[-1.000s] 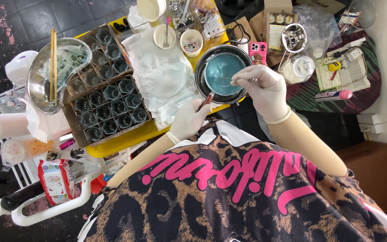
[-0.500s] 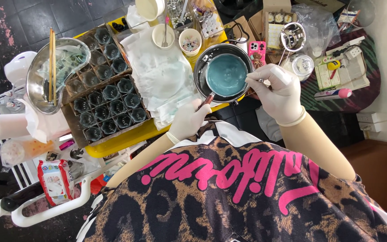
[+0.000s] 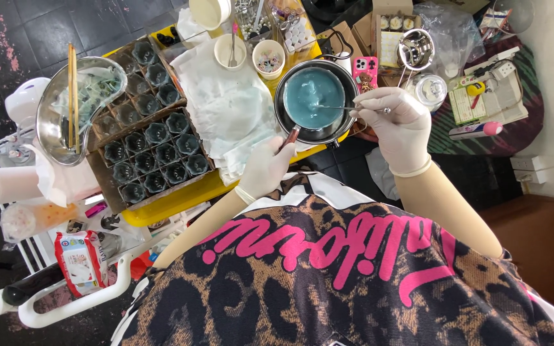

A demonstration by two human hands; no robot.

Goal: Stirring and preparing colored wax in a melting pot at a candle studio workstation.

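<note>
A dark saucepan (image 3: 346, 77) filled with thick teal liquid (image 3: 312, 96) is held over the edge of a yellow table (image 3: 190, 195). My left hand (image 3: 265, 166), in a white glove, grips the pan's brown handle (image 3: 292, 135). In my gloved right hand (image 3: 397, 123) is a thin metal spoon (image 3: 336, 107), and its tip dips into the teal liquid. A brown tray (image 3: 143, 140) of several small dark cup moulds lies to the left on the table.
White cloths (image 3: 226, 106) lie between tray and pan. A steel bowl with chopsticks (image 3: 78, 102) sits far left, a paper roll (image 3: 1, 186) below it. Small cups (image 3: 268, 59), a pink phone (image 3: 365, 72), a strainer (image 3: 416, 51) and boxes crowd the back.
The pan and both hands have shifted slightly, and my right hand has moved the spoon across the teal liquid while my left hand keeps its grip on the handle.
</note>
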